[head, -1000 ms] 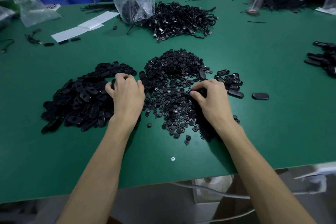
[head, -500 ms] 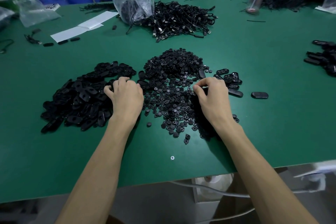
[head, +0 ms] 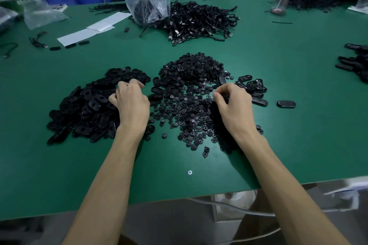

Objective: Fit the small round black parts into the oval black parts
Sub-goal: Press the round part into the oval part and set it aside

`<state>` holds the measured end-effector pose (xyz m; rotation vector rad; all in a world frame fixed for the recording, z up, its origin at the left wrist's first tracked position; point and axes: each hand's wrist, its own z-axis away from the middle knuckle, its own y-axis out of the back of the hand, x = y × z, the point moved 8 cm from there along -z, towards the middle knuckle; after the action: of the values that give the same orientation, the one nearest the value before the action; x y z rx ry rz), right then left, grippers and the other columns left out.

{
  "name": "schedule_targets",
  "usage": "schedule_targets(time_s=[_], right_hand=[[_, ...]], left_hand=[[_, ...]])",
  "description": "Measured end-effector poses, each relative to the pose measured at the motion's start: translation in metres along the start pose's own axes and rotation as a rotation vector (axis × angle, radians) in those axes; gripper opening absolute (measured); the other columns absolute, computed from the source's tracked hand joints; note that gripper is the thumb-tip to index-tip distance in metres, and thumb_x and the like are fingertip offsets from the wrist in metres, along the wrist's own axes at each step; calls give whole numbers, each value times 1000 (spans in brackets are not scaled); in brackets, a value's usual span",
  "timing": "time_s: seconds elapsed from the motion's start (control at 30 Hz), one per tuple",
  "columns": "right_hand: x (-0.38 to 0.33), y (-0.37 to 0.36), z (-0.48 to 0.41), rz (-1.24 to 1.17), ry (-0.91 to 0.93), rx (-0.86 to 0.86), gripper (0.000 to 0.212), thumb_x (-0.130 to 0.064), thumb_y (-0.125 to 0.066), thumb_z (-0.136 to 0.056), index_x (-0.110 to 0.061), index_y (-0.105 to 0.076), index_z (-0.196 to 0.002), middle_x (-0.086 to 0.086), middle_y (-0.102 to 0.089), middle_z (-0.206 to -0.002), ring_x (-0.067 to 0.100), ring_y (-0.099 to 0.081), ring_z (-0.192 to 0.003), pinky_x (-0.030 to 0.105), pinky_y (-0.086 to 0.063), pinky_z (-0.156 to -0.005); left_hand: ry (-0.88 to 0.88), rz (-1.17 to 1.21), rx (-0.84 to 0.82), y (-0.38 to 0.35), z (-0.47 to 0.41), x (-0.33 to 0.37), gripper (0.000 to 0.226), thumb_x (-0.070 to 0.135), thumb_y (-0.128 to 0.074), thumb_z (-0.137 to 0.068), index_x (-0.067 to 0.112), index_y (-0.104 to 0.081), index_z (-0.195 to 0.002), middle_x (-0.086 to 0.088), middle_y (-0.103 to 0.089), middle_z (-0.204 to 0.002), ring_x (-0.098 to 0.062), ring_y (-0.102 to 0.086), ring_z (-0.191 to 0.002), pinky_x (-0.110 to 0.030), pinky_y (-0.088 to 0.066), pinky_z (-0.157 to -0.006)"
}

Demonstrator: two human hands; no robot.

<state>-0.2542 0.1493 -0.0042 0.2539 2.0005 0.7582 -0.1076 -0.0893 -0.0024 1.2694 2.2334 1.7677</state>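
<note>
Shows two bare hands at work on a green-topped bench (head: 298, 135). Finds the left hand (head: 132, 103) at 9 o'clock of the frame's centre, knuckles up and fingers curled onto the heap of oval black plastic parts (head: 83, 109); cannot tell of any part pinched beneath. Finds the right hand (head: 235, 105) at 3 o'clock, thumb and forefinger closed on a black part (head: 225, 96), too dark to name as round or oval. Sets the mound of small round black plastic parts (head: 191, 85) between the hands and on towards 12 o'clock, with a cluster of oval parts (head: 252, 85) just past the right hand at 2 o'clock and a lone oval part (head: 286, 104) at 3. Looks like light, stiff, smooth moulded plastic: easily scattered, unlikely to break, apt to slip. Best taken singly: an oval across its long edges, a round piece by its rim, between thumb and fingertip.
</note>
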Motion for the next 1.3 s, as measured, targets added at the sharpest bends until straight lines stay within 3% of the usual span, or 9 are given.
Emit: schedule_targets(time_s=[0.1, 0.2, 0.27, 0.53, 0.73, 0.87, 0.93, 1.13, 1.3], right_hand=[[-1, 0, 0, -2, 2, -1, 8, -18, -63, -101, -12, -69, -101, 0, -70, -96, 20, -62, -97, 37, -51, -88], [-2, 1, 1, -26, 1, -4, 6, -16, -64, -100, -13, -68, -105, -1, -70, -97, 18, -62, -97, 34, -51, -88], [-2, 2, 1, -28, 6, 1, 7, -13, -64, -100, -13, -68, -106, -1, -70, -98, 17, -63, -97, 33, -51, -89], [-4, 5, 3, -68, 20, 41, 5, -12, -66, -99, -16, -68, -102, -3, -69, -97, 17, -63, -97, 36, -52, -90], [-9, 12, 4, -116, 67, 108, 7, -10, -66, -98, -15, -68, -101, -2, -67, -97, 14, -62, -90, 28, -50, -85], [-15, 9, 5, -128, 107, 73, 11, -7, -65, -97, -16, -70, -102, -4, -64, -97, 9, -61, -86, 9, -44, -80], [-16, 6, 5, -119, 111, 48, 12, -5, -65, -96, -14, -71, -102, -2, -65, -99, 12, -63, -87, 15, -48, -82], [-16, 9, 5, -166, 86, 54, 15, -2, -67, -95, -14, -72, -101, -3, -70, -97, 8, -64, -88, 8, -46, -81], [-13, 12, 5, -255, 27, 63, 13, -4, -69, -95, -15, -71, -102, -5, -72, -95, 8, -67, -91, 12, -50, -82]], left_hand=[[-55, 144, 92, 11, 0, 6, 32, -6, -55, -101, 10, -67, -126, -10, -61, -123, -24, -58, -117, -39, -37, -110], [-45, 367, 123, 18, 0, 9, 26, -3, -56, -102, 9, -68, -122, -7, -60, -123, -13, -60, -106, -12, -45, -95], [-8, 461, 136, 19, -1, 7, 23, 1, -61, -101, 12, -69, -120, -4, -62, -120, -9, -60, -101, -4, -43, -85], [109, 697, 74, 11, -1, -2, 31, -1, -72, -93, 13, -70, -122, 2, -70, -111, -2, -65, -98, -6, -50, -84], [154, 991, -163, -10, 6, 15, 40, -8, -73, -87, 9, -72, -123, -1, -75, -113, -9, -71, -105, -19, -56, -91], [50, 1195, -413, -20, 20, 45, 35, -8, -69, -91, 7, -72, -122, -6, -79, -112, -20, -74, -110, -31, -57, -101], [-12, 1230, -476, -23, 28, 57, 33, -9, -70, -90, 5, -72, -120, -9, -79, -112, -24, -75, -109, -34, -57, -101], [-76, 1286, -519, -25, 35, 68, 32, -5, -74, -89, 4, -72, -120, -10, -79, -113, -28, -75, -108, -33, -59, -96], [-71, 1310, -515, -26, 34, 67, 29, 2, -74, -92, 6, -72, -121, -9, -78, -114, -28, -76, -104, -37, -61, -92]])
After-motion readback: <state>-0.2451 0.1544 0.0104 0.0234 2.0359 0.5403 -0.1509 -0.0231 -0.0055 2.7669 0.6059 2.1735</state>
